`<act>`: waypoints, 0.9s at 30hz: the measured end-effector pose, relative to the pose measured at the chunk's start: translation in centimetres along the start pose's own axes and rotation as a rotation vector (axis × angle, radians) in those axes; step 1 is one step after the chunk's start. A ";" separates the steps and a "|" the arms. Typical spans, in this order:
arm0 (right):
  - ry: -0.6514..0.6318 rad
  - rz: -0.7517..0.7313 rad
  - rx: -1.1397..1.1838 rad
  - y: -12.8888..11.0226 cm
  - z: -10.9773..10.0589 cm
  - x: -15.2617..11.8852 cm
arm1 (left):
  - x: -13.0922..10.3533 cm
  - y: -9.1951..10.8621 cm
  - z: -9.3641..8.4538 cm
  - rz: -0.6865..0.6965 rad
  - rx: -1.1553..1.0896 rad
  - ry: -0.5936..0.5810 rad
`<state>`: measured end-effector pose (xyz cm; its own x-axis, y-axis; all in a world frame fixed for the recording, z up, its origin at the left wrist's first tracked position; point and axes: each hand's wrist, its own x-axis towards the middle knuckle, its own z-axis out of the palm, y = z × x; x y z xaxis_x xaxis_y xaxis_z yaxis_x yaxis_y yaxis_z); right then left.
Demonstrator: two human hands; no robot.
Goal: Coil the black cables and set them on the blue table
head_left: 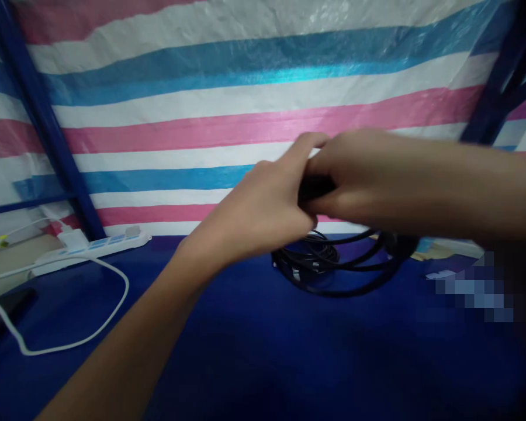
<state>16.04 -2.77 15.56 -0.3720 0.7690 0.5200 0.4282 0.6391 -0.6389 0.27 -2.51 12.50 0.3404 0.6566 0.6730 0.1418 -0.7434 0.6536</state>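
Note:
Both hands meet above the blue table (228,327), closed around a dark bundle that looks like part of a black cable (346,291). My left hand (263,204) comes in from the lower left, its fingers wrapped over the near side. From the right, my right hand (350,169) pinches the same bundle, thumb below and fingers on top. Loops of the black cable hang beneath the hands. Behind the loops, a coiled thin black cable (328,254) with metallic connectors lies on the table. The gripped part is mostly hidden by the fingers.
A white power strip (109,244) with a white plug (73,240) lies at the left back. A white cord (76,345) loops over the table beside a dark flat object (9,316). Behind stands a striped plastic sheet (179,137) between blue metal posts (48,123).

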 end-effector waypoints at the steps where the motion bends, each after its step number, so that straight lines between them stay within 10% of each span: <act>1: 0.023 -0.047 -0.161 -0.9 -0.3 0.0 | 0.7 0.1 -0.1 0.001 0.028 0.037; 4: 0.277 -0.187 -0.419 -2.5 -0.8 0.1 | 2.7 0.4 -0.9 0.053 0.097 0.237; 8: 0.279 -0.104 0.365 -1.3 -0.3 1.6 | 4.3 0.7 -2.1 0.038 -0.120 0.465; 10: 0.229 -0.046 0.527 0.2 -0.1 2.6 | 4.6 0.4 -2.3 0.005 -0.150 0.361; 14: 0.081 -0.060 0.151 2.6 -0.4 3.5 | 4.7 -1.3 -2.1 -0.110 0.006 0.102; 19: 0.156 -0.080 -0.175 2.7 0.0 3.7 | 5.4 -3.2 -0.7 -0.250 -0.224 0.204; 27: 0.235 -0.163 0.692 3.8 3.7 5.3 | 6.4 -3.1 -2.4 -0.339 -1.020 0.639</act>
<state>12.60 3.67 13.80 -0.1676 0.6979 0.6963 -0.2624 0.6492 -0.7139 -0.20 4.29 15.62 -0.1243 0.9522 0.2791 -0.7473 -0.2749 0.6050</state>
